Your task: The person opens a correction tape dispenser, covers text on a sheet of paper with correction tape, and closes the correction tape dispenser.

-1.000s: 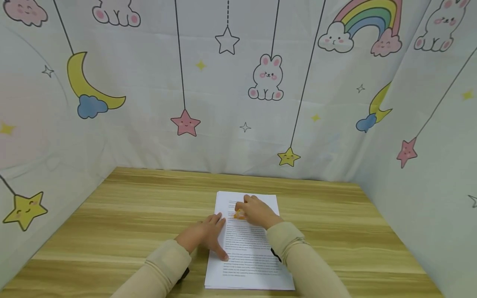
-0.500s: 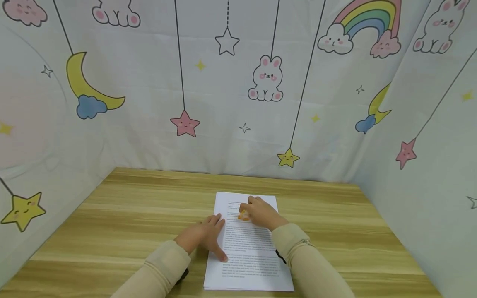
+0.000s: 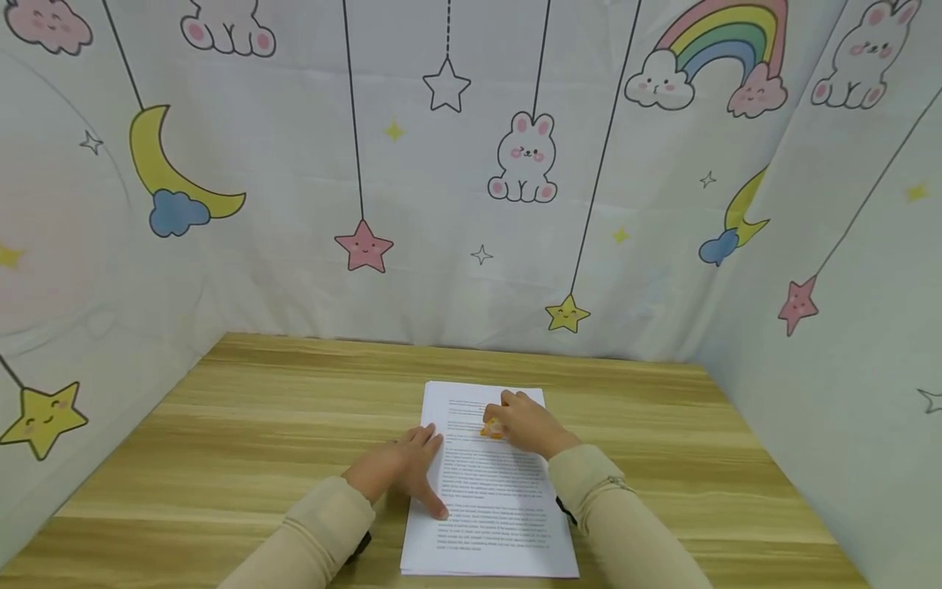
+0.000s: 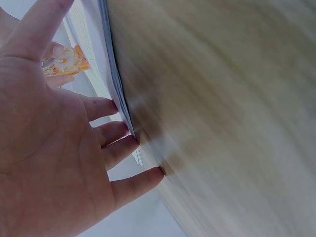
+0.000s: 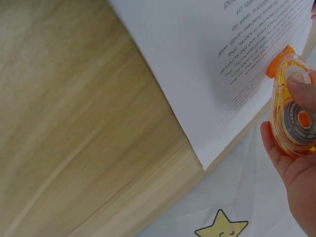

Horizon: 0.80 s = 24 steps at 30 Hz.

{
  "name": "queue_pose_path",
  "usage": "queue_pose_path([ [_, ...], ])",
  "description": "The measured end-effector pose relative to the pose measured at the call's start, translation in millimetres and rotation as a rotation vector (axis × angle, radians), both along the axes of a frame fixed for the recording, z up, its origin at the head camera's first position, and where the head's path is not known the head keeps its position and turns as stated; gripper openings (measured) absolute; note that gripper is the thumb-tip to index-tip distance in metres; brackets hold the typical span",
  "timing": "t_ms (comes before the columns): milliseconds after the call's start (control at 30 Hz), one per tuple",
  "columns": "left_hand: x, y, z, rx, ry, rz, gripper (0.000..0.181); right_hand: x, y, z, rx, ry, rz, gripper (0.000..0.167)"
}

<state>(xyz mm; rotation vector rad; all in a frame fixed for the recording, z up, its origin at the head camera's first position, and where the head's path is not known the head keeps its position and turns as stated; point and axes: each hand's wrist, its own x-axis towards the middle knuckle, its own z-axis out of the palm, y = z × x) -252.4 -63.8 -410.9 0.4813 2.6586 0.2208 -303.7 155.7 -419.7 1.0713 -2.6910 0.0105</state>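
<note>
A stack of printed paper (image 3: 508, 536) lies on the wooden table, its top sheet covered in text. My left hand (image 3: 407, 465) rests with spread, straight fingers along the stack's left edge, the thumb on the page; the left wrist view shows its fingertips at the sheets' edge and the tabletop. My right hand (image 3: 531, 425) holds a clear orange correction tape (image 5: 295, 111) between thumb and fingers, over the upper part of the text. In the right wrist view its orange tip meets the page. Part of the correction tape (image 4: 68, 61) also shows behind the left hand.
The wooden table (image 3: 280, 409) extends on both sides of the stack. White fabric (image 3: 434, 303) printed with stars, rabbits and moons hangs behind the table and along its left and right sides.
My right hand has slid to the right across the page with the correction tape in its grip. The left hand keeps its place on the paper's edge.
</note>
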Motion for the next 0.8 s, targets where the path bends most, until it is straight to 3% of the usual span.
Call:
queue_pose_path([
  [567, -0.6, 1.2, -1.6, 0.008, 0.004, -0.010, 0.113, -1.6, 16.0, -1.5, -0.018, -0.035, -0.008, 0.026],
  [667, -0.4, 0.4, -1.5, 0.005, 0.005, -0.007, 0.113, -3.4, 17.1, -1.6, -0.076, -0.093, -0.007, 0.025],
  [800, 0.1, -0.5, -1.4, 0.013, -0.002, -0.008, 0.113, -4.3, 23.2, -2.6, -0.223, -0.240, -0.090, 0.027],
])
